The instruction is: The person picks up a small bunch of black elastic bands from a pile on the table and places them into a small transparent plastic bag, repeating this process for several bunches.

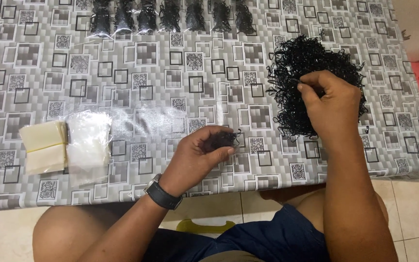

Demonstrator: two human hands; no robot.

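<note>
Two small stacks sit at the far left of the table (40,58), which wears a grey cloth patterned with squares and flowers: a pile of cream paper cards (43,145) and, touching its right side, a pile of clear plastic bags (88,145). Along the far edge lies a row of filled bags (170,17), each packed with something dark and stringy.

Moving right, my left hand (201,155) hovers just over the near part of the cloth, palm turned up, a black wristwatch (162,195) on the wrist. Its fingers are curled loosely around a small clump of black elastic bands (225,139), cupped against the palm rather than clenched hard, with a few loops poking out past the fingertips.

Further right, my right hand (333,104) rests over the big heap of black bands (311,68) spread on the cloth near the right edge. Thumb and forefinger are pinched together at the heap's upper left; whether a band is caught between them I cannot tell. The other fingers are folded in. Below the table edge are my knees and blue shorts (277,237) over pale floor tiles.
</note>
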